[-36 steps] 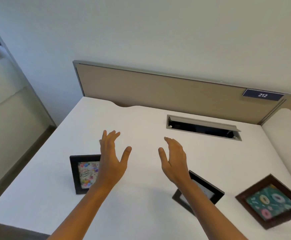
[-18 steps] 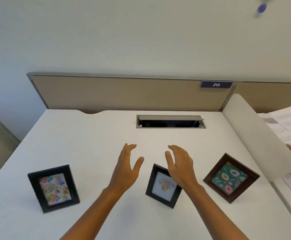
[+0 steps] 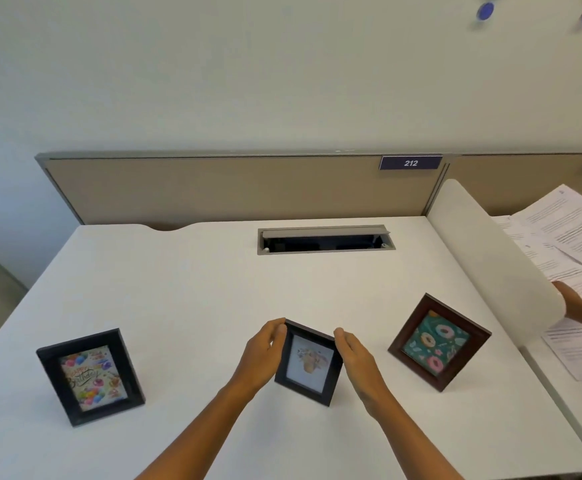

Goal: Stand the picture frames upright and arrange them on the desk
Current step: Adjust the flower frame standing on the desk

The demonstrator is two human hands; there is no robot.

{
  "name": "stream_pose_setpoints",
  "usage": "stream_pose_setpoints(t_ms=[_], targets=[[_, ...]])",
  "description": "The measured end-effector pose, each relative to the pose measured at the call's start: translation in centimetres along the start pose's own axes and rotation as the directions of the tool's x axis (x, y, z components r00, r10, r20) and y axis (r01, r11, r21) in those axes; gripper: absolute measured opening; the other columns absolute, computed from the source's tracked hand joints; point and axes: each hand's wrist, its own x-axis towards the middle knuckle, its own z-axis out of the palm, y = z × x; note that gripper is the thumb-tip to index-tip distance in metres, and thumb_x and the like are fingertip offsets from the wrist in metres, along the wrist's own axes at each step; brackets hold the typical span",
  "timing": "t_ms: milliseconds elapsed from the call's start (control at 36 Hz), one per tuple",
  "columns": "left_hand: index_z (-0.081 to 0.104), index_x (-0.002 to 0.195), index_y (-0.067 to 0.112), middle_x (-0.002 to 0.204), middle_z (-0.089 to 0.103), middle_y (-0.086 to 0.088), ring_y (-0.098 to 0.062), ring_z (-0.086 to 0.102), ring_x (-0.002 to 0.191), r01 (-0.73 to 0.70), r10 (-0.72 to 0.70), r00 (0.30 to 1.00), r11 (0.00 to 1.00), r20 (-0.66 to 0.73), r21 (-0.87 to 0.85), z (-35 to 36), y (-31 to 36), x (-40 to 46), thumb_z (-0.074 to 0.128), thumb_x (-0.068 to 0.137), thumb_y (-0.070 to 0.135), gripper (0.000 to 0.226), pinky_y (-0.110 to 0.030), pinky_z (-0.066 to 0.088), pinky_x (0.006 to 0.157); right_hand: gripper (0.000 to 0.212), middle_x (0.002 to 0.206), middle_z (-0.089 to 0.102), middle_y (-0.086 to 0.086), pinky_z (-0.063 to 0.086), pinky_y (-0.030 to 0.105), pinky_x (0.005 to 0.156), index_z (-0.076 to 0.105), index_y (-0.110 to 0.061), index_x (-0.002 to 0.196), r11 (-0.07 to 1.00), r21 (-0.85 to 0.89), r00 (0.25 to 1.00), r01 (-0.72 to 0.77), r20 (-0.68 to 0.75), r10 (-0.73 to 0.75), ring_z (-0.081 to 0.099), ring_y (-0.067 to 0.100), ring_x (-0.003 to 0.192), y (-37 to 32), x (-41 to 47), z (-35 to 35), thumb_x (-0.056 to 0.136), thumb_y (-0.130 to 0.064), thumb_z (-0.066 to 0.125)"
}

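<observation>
Three picture frames stand tilted on the white desk. At the left is a black frame with a birthday picture. A small black frame with a pale picture stands in the middle, and a brown frame with donuts is at the right, turned at an angle. My left hand is on the small frame's left edge, fingertips on its top left corner. My right hand presses flat against its right edge. The frame sits between both hands.
A cable slot with a raised grey lid is set into the desk's back. Behind it runs a beige partition with a "212" tag. A white divider borders the right side; beyond it lie papers and another person's hand.
My view swung right, bringing all three frames into sight. Both hands dropped from above the desk and closed in on the sides of the small middle frame.
</observation>
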Motion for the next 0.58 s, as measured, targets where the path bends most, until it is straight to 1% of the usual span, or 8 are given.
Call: stream_pose_setpoints(t_ms=[28,83,222,278,361,444,528,583], targets=[[0.052,0.113,0.058,0.114,0.062,0.033,0.014,0.061,0.102,0.005,-0.005,1.0,1.0,-0.008,-0.01,0.2,0.0,-0.1,0.037,0.11,0.048,0.019,0.001,0.048,0.069,0.051,0.118,0.075,-0.013,0.048,0.022,0.085,0.07,-0.034,0.113,0.999,0.022,0.999,-0.03,0.021,0.03,0.066,0.007,0.115,0.3,-0.1,0.0,0.103,-0.076,0.042],[0.054,0.108,0.057,0.111,0.066,0.027,0.018,0.062,0.098,0.006,-0.007,1.0,1.0,-0.019,-0.017,0.4,-0.1,-0.3,0.036,0.109,0.049,0.019,0.0,0.049,0.068,0.061,0.121,0.075,-0.011,0.047,0.027,0.088,0.071,-0.031,0.118,0.996,0.054,0.996,-0.075,0.053,0.072,0.066,0.007,0.117,0.8,-0.3,0.1,0.101,-0.079,0.038],[0.058,0.107,0.049,0.11,0.07,0.019,0.019,0.062,0.096,0.01,-0.011,1.0,0.999,-0.029,-0.036,0.8,-0.2,-0.6,0.036,0.11,0.048,0.022,-0.003,0.05,0.067,0.073,0.136,0.071,-0.006,0.04,0.036,0.102,0.068,-0.032,0.138,0.985,0.104,0.99,-0.14,0.049,0.136,0.064,0.021,0.127,1.2,-0.4,0.3,0.099,-0.082,0.031],[0.059,0.108,0.047,0.11,0.07,0.018,0.015,0.064,0.097,0.02,-0.022,0.999,0.999,-0.032,-0.05,0.8,-0.1,-0.8,0.036,0.111,0.046,0.023,-0.002,0.05,0.067,0.076,0.139,0.07,-0.005,0.039,0.038,0.104,0.065,-0.031,0.143,0.98,0.121,0.986,-0.159,0.063,0.153,0.063,0.022,0.13,1.3,-0.5,0.5,0.099,-0.083,0.03],[0.059,0.114,0.042,0.112,0.069,0.018,0.003,0.066,0.101,0.033,-0.035,0.999,0.998,-0.036,-0.055,0.8,0.1,-0.9,0.036,0.111,0.044,0.023,-0.003,0.05,0.066,0.081,0.131,0.073,-0.01,0.039,0.038,0.104,0.07,-0.035,0.133,0.974,0.162,0.986,-0.158,0.086,0.146,0.065,0.014,0.122,1.2,-0.9,0.8,0.088,-0.089,0.031],[0.056,0.125,0.039,0.116,0.066,0.02,0.002,0.063,0.105,0.033,-0.035,0.999,0.998,-0.034,-0.056,0.8,0.3,-0.9,0.039,0.111,0.043,0.022,-0.004,0.05,0.064,0.078,0.128,0.075,-0.012,0.037,0.04,0.111,0.074,-0.038,0.127,0.96,0.223,0.983,-0.17,0.109,0.149,0.063,0.009,0.123,1.2,-0.9,1.0,0.084,-0.09,0.035],[0.055,0.139,0.031,0.126,0.064,0.012,-0.008,0.061,0.115,0.032,-0.034,0.998,0.998,-0.045,-0.053,0.9,0.2,-0.7,0.044,0.11,0.041,0.032,-0.008,0.049,0.072,0.076,0.12,0.081,-0.013,0.039,0.043,0.117,0.079,-0.038,0.121,0.943,0.269,0.978,-0.195,0.12,0.168,0.066,0.011,0.124,1.5,-0.7,1.2,0.082,-0.092,0.042],[0.056,0.14,0.028,0.128,0.064,0.008,-0.012,0.06,0.117,0.032,-0.035,0.998,0.998,-0.055,-0.057,1.0,0.1,-0.6,0.044,0.11,0.039,0.034,-0.01,0.049,0.074,0.077,0.12,0.083,-0.011,0.041,0.047,0.12,0.081,-0.035,0.122,0.938,0.277,0.976,-0.207,0.12,0.18,0.068,0.016,0.125,1.6,-0.6,1.2,0.084,-0.091,0.043]])
